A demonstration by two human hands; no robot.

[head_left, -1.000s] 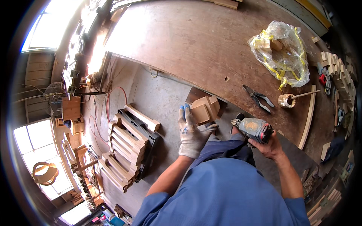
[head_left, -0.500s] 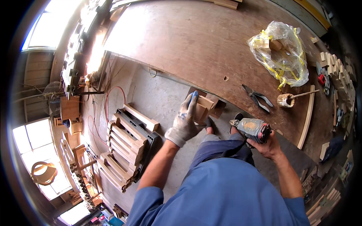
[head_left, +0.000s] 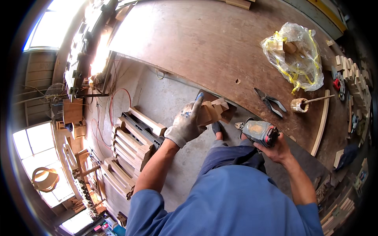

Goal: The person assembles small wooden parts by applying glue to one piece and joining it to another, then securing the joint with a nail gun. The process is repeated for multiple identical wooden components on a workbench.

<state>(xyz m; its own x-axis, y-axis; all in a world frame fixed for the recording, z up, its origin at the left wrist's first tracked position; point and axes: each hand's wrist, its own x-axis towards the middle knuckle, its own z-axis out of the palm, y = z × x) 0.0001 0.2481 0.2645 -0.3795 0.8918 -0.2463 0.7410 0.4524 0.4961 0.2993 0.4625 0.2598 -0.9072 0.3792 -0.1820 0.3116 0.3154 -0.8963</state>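
Note:
My left hand (head_left: 186,123), in a white work glove with a blue fingertip, is closed around a small light-wood block piece (head_left: 211,113) just off the near edge of the workbench (head_left: 177,43). A brown wooden part (head_left: 228,115) shows behind it at the bench edge. My bare right hand (head_left: 278,149) grips a grey handheld power tool (head_left: 258,131) with a worn top, a metal nose and a black-and-red end. The nose points left toward the wood. Most of the right fingers are hidden beneath the tool.
Pliers (head_left: 269,102), a glue pot (head_left: 300,105) with a stick in it and a clear plastic bag (head_left: 293,59) of wood pieces lie on the bench. A curved wooden strip (head_left: 321,124) rests farther right. Slatted wooden frames (head_left: 132,143) stand on the floor at left.
My left hand has shifted slightly left, and the block piece in it has turned, showing more of its stepped side. The right hand with the power tool has moved slightly left and down.

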